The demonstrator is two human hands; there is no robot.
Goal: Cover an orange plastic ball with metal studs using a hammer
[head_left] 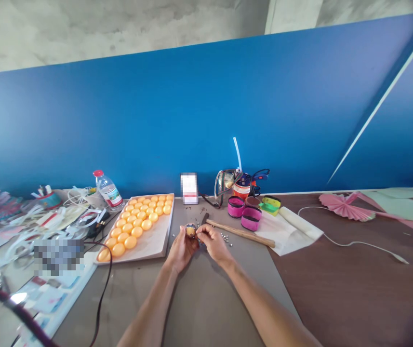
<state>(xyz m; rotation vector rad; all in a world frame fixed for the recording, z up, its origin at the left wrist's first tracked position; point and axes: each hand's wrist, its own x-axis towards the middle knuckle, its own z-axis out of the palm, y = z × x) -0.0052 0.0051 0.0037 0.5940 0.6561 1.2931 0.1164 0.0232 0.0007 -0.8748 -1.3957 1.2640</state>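
My left hand (pixel 183 249) is closed around a small round object (pixel 191 231), yellowish-tan with a dark, shiny upper side. Close against its right side, my right hand (pixel 213 241) has its fingertips pinched together; whatever sits between them is too small to make out. Small silvery bits (pixel 225 238) lie scattered on the grey mat (pixel 206 308) beside and under the right hand. Just beyond that hand lies a hammer, its wooden handle (pixel 244 233) pointing right and its dark head (pixel 205 219) behind the fingers.
Left of the hands, a white tray (pixel 152 248) holds rows of orange balls (pixel 137 232). A water bottle (pixel 109 190) and tangled cables stand beyond it. To the right are magenta containers (pixel 251 219), a roll of white sheet (pixel 300 224) and a white cable (pixel 365 244). A blue partition (pixel 199 120) closes the back.
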